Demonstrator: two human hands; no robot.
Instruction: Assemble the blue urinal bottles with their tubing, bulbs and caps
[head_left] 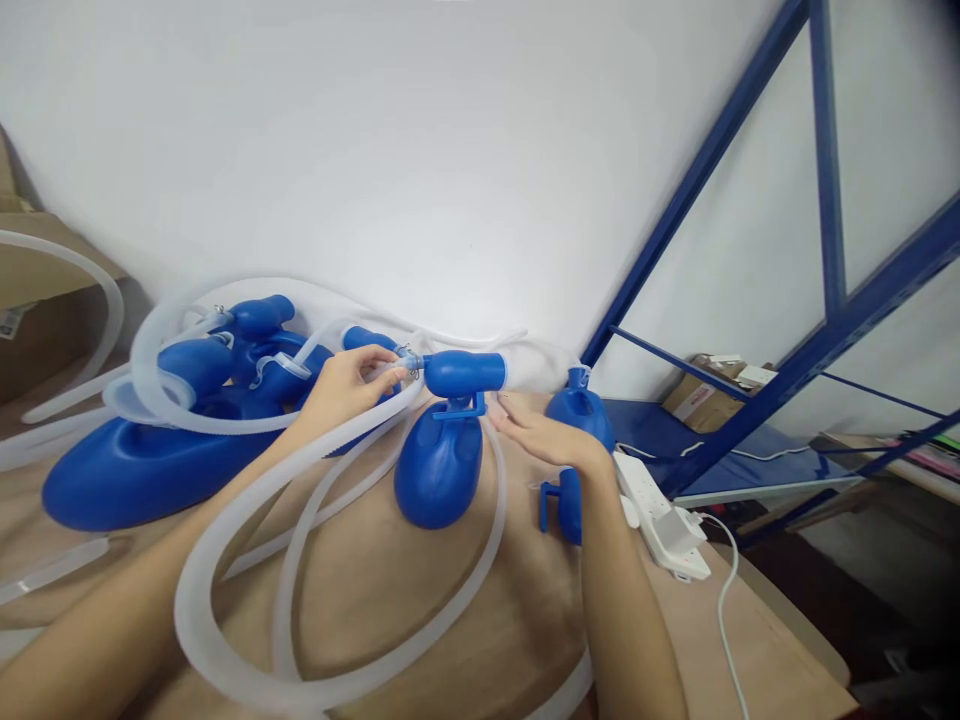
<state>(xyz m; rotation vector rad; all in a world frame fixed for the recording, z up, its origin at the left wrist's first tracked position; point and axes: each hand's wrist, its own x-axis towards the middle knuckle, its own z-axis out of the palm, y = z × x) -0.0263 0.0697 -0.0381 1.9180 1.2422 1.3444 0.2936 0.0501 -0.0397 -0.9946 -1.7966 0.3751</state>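
Note:
My left hand (pixel 358 383) pinches the end of a translucent hose (pixel 225 510) where a metal wire clamp (pixel 411 364) joins it to a blue plastic tube piece (pixel 465 373). That piece lies sideways, its wide mouth facing right, above a rounded blue bottle (pixel 439 470) with a handle (pixel 461 409). Just right of the mouth is my right hand (pixel 536 428), fingers stretched out and holding nothing. Whether its fingertips touch the bottle's handle or a hose I cannot tell. The hose loops widely in front of the bottle.
Several blue bottles and tube pieces with hoses are heaped at left, around a large blue bottle (pixel 150 470). Another blue bottle (pixel 581 410) stands behind my right hand. A white power strip (pixel 660 515) lies on the table's right side. Beyond it rises a blue metal rack (pixel 697 190).

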